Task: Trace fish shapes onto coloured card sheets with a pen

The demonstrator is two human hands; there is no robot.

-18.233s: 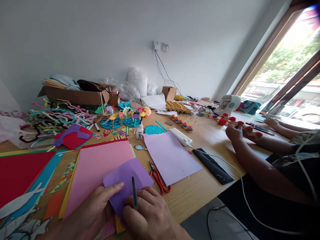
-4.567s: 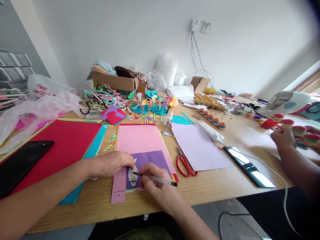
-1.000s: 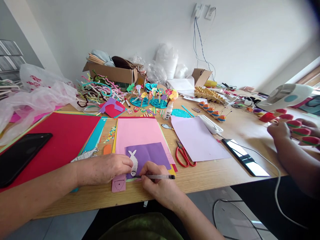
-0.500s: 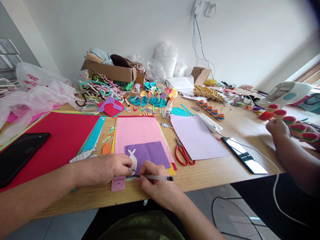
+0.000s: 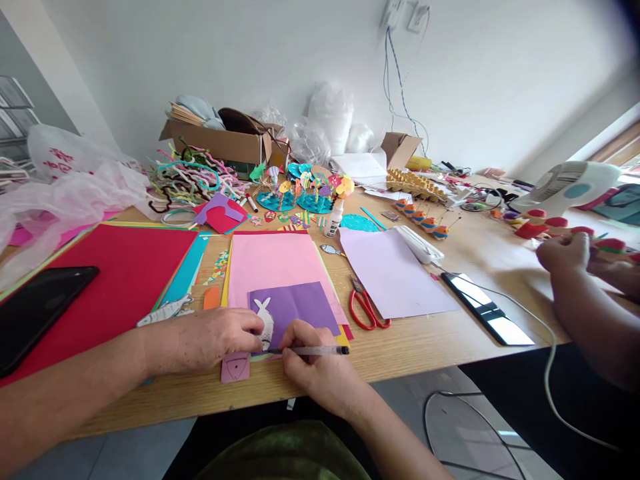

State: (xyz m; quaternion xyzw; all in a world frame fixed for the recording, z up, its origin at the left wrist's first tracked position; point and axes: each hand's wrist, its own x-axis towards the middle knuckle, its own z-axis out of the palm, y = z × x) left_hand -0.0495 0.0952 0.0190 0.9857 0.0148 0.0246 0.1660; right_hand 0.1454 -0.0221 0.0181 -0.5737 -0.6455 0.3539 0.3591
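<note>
My right hand [image 5: 320, 363] is closed round a pen [image 5: 325, 350], its tip low on a sheet of purple paper [image 5: 305, 307]. My left hand [image 5: 225, 337] has its fingers bent together, holding down a white paper fish cutout [image 5: 265, 320] on that purple sheet. The fish's tail points away from me, and my fingertips hide part of its side. Under the purple sheet lies a stack of coloured paper topped with pink [image 5: 275, 257]. A small pink piece with a drawn fish [image 5: 235, 367] lies below my left hand.
Red-handled scissors [image 5: 364, 307] and a lilac sheet [image 5: 395, 273] lie to the right, near a phone in a case [image 5: 487, 310]. A glue bottle [image 5: 334, 220] stands behind. At left a black phone [image 5: 47, 307] rests on red paper [image 5: 130, 267]. A co-worker's hands [image 5: 565, 257] hold a red-topped craft piece.
The pen and my right hand have shifted very slightly right. My left hand stays on the fish cutout. The co-worker's hands have moved a little with the craft piece.
</note>
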